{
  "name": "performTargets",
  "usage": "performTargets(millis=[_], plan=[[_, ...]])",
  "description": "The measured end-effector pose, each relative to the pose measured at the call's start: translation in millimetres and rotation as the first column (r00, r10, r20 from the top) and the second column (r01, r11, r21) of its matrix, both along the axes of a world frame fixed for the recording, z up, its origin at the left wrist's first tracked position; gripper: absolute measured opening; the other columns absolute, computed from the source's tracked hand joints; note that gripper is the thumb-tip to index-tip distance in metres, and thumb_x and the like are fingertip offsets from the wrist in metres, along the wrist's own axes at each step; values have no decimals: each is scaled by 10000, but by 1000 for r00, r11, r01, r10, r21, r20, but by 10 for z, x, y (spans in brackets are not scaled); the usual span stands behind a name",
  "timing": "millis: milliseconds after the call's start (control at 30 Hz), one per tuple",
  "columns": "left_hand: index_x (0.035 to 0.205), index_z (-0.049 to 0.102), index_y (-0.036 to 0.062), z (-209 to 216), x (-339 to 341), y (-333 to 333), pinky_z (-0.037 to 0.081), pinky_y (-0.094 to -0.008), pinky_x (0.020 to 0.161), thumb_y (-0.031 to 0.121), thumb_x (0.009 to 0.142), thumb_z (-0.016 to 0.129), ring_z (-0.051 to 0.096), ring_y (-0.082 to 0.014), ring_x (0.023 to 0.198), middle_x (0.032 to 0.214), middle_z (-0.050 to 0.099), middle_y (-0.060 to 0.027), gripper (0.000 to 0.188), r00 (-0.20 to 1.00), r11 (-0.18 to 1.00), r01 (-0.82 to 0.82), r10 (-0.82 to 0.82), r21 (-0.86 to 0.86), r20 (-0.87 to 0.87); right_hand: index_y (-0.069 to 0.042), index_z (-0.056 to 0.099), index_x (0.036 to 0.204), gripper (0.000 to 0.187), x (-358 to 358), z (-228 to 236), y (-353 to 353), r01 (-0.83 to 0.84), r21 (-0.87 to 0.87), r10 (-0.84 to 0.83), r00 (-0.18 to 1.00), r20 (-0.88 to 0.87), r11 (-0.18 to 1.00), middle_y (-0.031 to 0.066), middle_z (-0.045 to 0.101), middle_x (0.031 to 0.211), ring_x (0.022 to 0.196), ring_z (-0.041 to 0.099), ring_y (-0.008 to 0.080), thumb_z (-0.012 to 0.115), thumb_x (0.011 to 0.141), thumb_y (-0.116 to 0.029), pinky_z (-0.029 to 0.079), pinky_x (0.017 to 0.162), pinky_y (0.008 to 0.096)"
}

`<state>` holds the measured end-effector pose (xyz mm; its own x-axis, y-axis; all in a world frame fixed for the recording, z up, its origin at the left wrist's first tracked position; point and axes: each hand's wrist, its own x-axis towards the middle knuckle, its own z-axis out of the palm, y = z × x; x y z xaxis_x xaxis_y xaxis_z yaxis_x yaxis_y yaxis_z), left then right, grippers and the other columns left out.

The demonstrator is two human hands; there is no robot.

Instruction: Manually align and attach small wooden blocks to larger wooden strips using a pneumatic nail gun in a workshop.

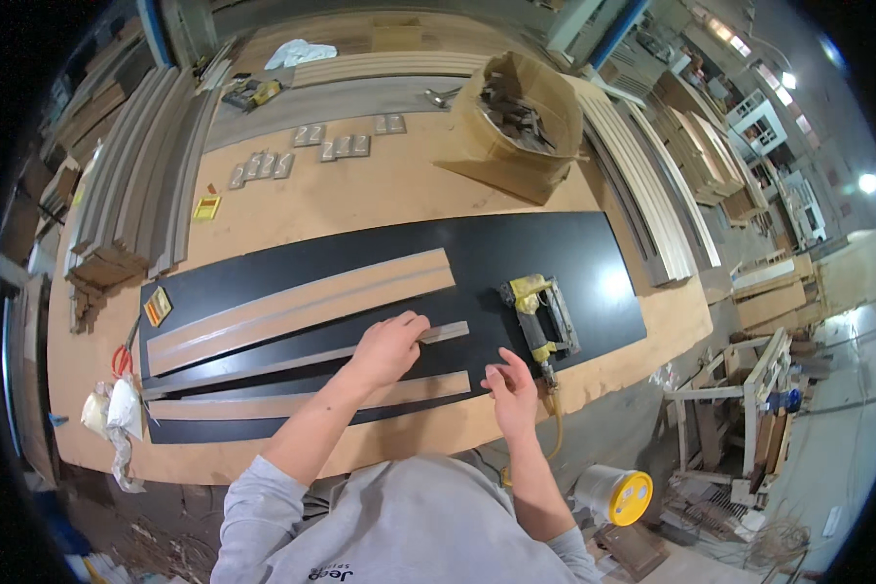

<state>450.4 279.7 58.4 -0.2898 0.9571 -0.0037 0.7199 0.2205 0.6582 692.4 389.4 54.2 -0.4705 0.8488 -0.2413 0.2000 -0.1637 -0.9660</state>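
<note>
My left hand [391,348] is closed around a long, narrow grey wood strip [263,367], near its right end. The strip lies at a slant over a black panel [526,234]. Beyond it rests a wide tan board [307,304] with a grey line along it, and on the near side a narrower tan board [423,387], partly covered by my left forearm. My right hand [512,391] hovers near the panel's front edge, fingers loosely bent and apart, with nothing visible in it. Just beyond that hand, a yellow and black nail gun [533,316] lies on the panel.
A paper sack [516,127] of dark pieces stands at the back right. Small flat packets [331,146] lie behind the panel. Stacked boards [146,175] line the left side, and long strips [642,185] the right. The nail gun's hose [557,428] hangs over the front edge.
</note>
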Motion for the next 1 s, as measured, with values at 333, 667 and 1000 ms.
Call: performTargets(millis=[333,667,1000], plan=[[1302,675,193,-682,119,-200,399,-527,1144,167,895,724,561,-328,1336,1424,598,-93,410,989,990,-16,36,139,-143,-33,602,1437,412,433,-719,-235,2,230,-36,989,143,973,11,701,1066,894,600,72,677,1033,-66,501,792,240],[1240,709,169,-666,-192,-31,411,-494,1129,212,919,746,556,-219,1362,1359,670,1,326,943,933,-18,135,359,-304,-39,635,1400,462,220,-847,-353,-91,610,-199,899,391,787,82,631,1027,895,598,236,720,951,-104,511,826,390],[1230,705,123,-451,-2049,-790,498,-484,1040,160,886,761,614,-334,1266,1310,684,-96,350,748,719,-588,658,371,-90,-23,604,1401,514,210,-753,-310,-252,658,-192,829,525,710,105,582,1045,1071,545,338,709,942,-229,361,1027,517]])
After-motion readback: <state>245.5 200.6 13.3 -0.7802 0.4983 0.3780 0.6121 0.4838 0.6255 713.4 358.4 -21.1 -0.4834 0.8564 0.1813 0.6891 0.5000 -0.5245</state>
